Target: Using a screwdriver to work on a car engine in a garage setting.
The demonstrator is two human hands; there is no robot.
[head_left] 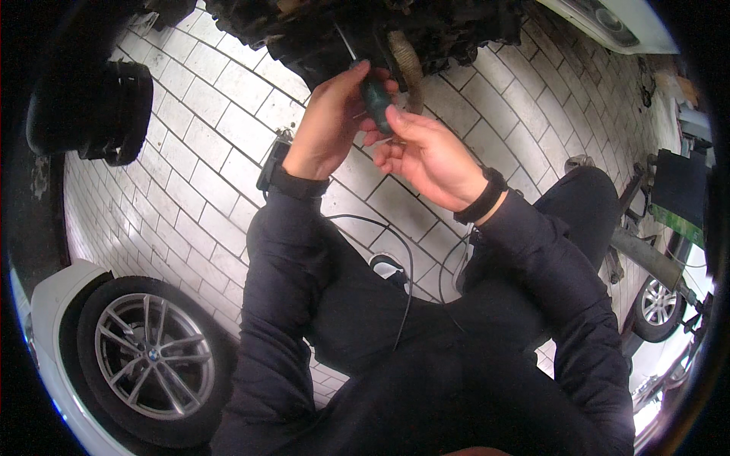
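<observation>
Between my hands is a screwdriver with a dark green handle, its thin metal shaft running up and away into a dark, dirty engine assembly. My left hand is closed around the upper part of the handle, near the shaft. The fingers of my right hand pinch the lower end of the handle. Where the screwdriver's tip ends is lost in the dark machinery. Just right of the handle, a ribbed, tan, dirty hose hangs down from the assembly.
A car wheel with silver spokes is at the lower left. A dark round container is at the upper left. White tiles cover the floor. Another car's wheel and a metal beam are at the right. A black cable hangs before me.
</observation>
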